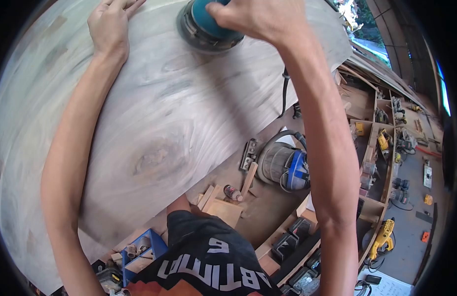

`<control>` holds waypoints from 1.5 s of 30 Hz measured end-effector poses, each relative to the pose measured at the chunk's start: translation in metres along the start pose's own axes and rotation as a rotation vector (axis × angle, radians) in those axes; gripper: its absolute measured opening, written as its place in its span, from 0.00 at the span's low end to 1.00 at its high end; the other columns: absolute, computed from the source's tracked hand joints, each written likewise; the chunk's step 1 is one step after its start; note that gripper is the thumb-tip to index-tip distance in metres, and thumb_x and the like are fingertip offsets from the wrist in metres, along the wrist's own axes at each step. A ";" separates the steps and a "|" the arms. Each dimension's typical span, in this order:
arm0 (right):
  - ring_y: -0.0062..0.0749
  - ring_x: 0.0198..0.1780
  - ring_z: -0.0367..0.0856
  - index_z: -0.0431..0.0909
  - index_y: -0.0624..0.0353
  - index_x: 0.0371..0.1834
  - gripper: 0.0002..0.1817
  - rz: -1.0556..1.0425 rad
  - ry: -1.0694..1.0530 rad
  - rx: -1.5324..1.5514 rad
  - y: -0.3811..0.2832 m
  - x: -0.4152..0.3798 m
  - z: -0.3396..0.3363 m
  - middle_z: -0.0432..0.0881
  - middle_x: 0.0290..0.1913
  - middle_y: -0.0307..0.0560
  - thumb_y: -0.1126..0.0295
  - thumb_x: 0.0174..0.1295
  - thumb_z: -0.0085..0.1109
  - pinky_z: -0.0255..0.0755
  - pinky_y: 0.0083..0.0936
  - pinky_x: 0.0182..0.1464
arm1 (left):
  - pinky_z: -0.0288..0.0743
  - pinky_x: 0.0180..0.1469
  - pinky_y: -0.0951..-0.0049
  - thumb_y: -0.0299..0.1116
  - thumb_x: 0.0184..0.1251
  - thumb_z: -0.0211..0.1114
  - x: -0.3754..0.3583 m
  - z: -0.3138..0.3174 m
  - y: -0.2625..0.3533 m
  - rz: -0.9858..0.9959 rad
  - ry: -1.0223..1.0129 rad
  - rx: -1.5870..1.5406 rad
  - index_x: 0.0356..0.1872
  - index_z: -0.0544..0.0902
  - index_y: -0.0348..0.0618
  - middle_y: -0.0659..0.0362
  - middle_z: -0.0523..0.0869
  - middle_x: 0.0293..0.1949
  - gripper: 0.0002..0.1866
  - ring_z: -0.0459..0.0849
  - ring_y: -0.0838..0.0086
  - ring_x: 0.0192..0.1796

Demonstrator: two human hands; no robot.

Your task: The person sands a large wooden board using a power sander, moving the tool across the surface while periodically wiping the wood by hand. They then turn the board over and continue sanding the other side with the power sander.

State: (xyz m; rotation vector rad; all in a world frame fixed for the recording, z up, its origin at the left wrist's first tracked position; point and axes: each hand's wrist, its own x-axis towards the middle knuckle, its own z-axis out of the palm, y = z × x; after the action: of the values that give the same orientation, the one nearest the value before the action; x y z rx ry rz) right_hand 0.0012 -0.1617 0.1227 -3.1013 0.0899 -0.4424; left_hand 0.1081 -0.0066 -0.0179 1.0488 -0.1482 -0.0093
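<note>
Workshop w/ cluttered floor and tool shelves below; big wood slab (154,128) fills most of the view. Right hand (260,17) is closed over the top of a teal sander (206,27), pressing its pad flat on the slab's far end. Left hand (110,27) lies open, palm down on the slab just left of the sander, holding nothing. Slab's long axis runs from top right to bottom left; bare wood lies toward the body, right hand nearer it. Sander's cord (285,93) drops off the slab edge. Fingertips cut off at frame top; pad underside hidden. Vac (285,165) on floor.
</note>
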 end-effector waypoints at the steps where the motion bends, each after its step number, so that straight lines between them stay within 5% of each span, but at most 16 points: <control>1: 0.64 0.46 0.84 0.79 0.60 0.52 0.26 0.004 0.010 -0.001 -0.001 0.003 0.002 0.84 0.37 0.70 0.66 0.46 0.63 0.79 0.50 0.48 | 0.81 0.65 0.63 0.20 0.62 0.51 -0.001 0.001 0.001 -0.004 0.022 0.001 0.55 0.79 0.21 0.39 0.84 0.54 0.21 0.85 0.56 0.59; 33: 0.65 0.47 0.84 0.79 0.55 0.54 0.25 0.084 0.007 -0.040 0.020 0.009 0.011 0.82 0.42 0.68 0.62 0.50 0.67 0.79 0.52 0.48 | 0.82 0.63 0.65 0.22 0.65 0.52 0.013 -0.014 -0.024 -0.046 -0.048 -0.126 0.53 0.83 0.25 0.44 0.89 0.50 0.19 0.88 0.60 0.55; 36: 0.54 0.50 0.87 0.79 0.56 0.55 0.33 0.091 -0.094 -0.109 0.045 -0.010 0.006 0.87 0.47 0.61 0.51 0.48 0.77 0.78 0.47 0.53 | 0.80 0.68 0.63 0.19 0.68 0.51 0.015 -0.015 -0.023 -0.033 -0.100 -0.056 0.55 0.82 0.22 0.41 0.88 0.54 0.19 0.87 0.58 0.60; 37: 0.58 0.46 0.86 0.79 0.56 0.53 0.31 0.001 -0.043 -0.106 0.052 -0.024 0.002 0.87 0.44 0.60 0.52 0.48 0.76 0.78 0.47 0.49 | 0.79 0.71 0.62 0.18 0.69 0.50 0.015 -0.016 -0.023 -0.021 -0.124 -0.010 0.57 0.81 0.19 0.39 0.87 0.56 0.19 0.86 0.57 0.63; 38: 0.62 0.44 0.82 0.80 0.50 0.51 0.29 0.071 -0.101 -0.023 0.052 -0.037 -0.005 0.82 0.40 0.64 0.51 0.49 0.77 0.78 0.49 0.48 | 0.80 0.69 0.65 0.19 0.69 0.52 0.014 -0.016 -0.024 -0.018 -0.116 0.004 0.55 0.84 0.24 0.43 0.89 0.53 0.19 0.87 0.61 0.61; 40: 0.55 0.42 0.83 0.80 0.53 0.51 0.33 0.232 -0.287 -0.023 0.038 -0.057 -0.027 0.81 0.38 0.60 0.43 0.51 0.78 0.77 0.46 0.45 | 0.80 0.69 0.65 0.20 0.69 0.52 0.006 -0.009 -0.010 -0.001 -0.129 0.114 0.55 0.84 0.24 0.43 0.89 0.54 0.19 0.87 0.61 0.61; 45: 0.54 0.40 0.83 0.79 0.53 0.51 0.24 0.160 -0.347 -0.046 0.012 -0.076 -0.044 0.79 0.36 0.57 0.58 0.54 0.76 0.78 0.46 0.44 | 0.81 0.67 0.67 0.20 0.69 0.52 0.007 -0.003 -0.009 0.000 -0.142 0.137 0.54 0.85 0.26 0.45 0.90 0.53 0.18 0.88 0.63 0.59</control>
State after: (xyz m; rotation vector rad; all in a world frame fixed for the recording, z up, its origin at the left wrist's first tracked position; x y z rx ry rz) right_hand -0.0848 -0.1689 0.1438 -3.1266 0.3439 0.1045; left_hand 0.1156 -0.0094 -0.0262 1.1848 -0.2805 -0.0744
